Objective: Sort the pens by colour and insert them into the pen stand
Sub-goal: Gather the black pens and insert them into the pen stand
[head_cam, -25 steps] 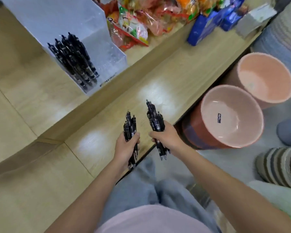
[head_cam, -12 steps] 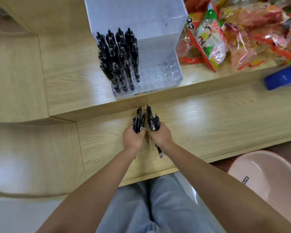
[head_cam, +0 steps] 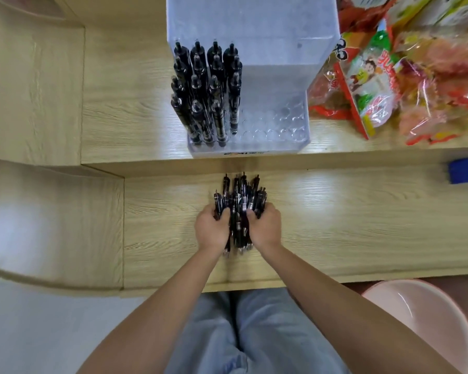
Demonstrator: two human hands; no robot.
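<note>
Black pens (head_cam: 239, 209), bunched upright, gripped between both hands.

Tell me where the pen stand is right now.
Head view, top centre: the clear pen stand stands on the raised wooden shelf, beyond the pens that the left hand and right hand grip, snack packets at its right.
</note>
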